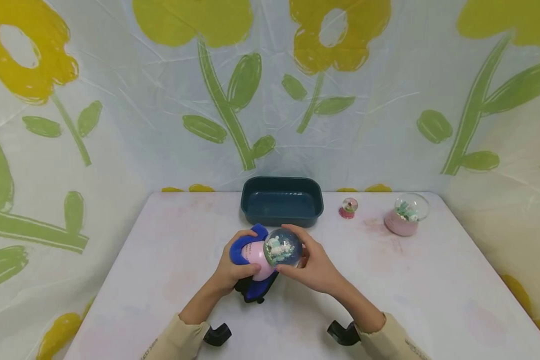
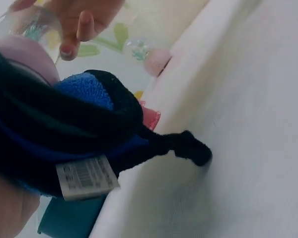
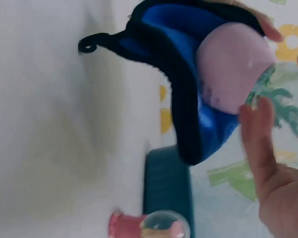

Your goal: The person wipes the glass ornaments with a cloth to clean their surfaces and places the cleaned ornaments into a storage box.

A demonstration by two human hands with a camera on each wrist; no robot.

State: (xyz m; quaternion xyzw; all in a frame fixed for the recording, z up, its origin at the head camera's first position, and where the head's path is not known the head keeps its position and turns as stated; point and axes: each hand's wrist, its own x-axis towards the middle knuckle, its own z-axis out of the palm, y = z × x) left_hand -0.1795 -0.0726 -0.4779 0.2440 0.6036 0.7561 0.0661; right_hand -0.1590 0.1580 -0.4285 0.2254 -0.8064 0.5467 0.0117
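A snow globe (image 1: 284, 248) with a pink base (image 1: 257, 256) and a clear dome is held tilted above the table, its dome toward the right. My left hand (image 1: 227, 267) grips a blue cloth (image 1: 237, 250) with black edging, wrapped against the pink base, thumb on the base. Around the dome curve the thumb and fingers of my right hand (image 1: 317, 265). In the left wrist view, the cloth's barcode label (image 2: 87, 177) and black loop (image 2: 191, 148) hang down. The right wrist view shows the cloth (image 3: 181, 99) cupped under the pink base (image 3: 233, 64).
A dark teal rectangular tub (image 1: 282, 220) stands at the table's back edge, just beyond my hands. Right of it is a tiny red-based snow globe (image 1: 348, 209). Farther right, a larger pink-based snow globe (image 1: 402, 222) sits near the back corner. Flower-print fabric (image 1: 364, 130) surrounds the table (image 1: 171, 290).
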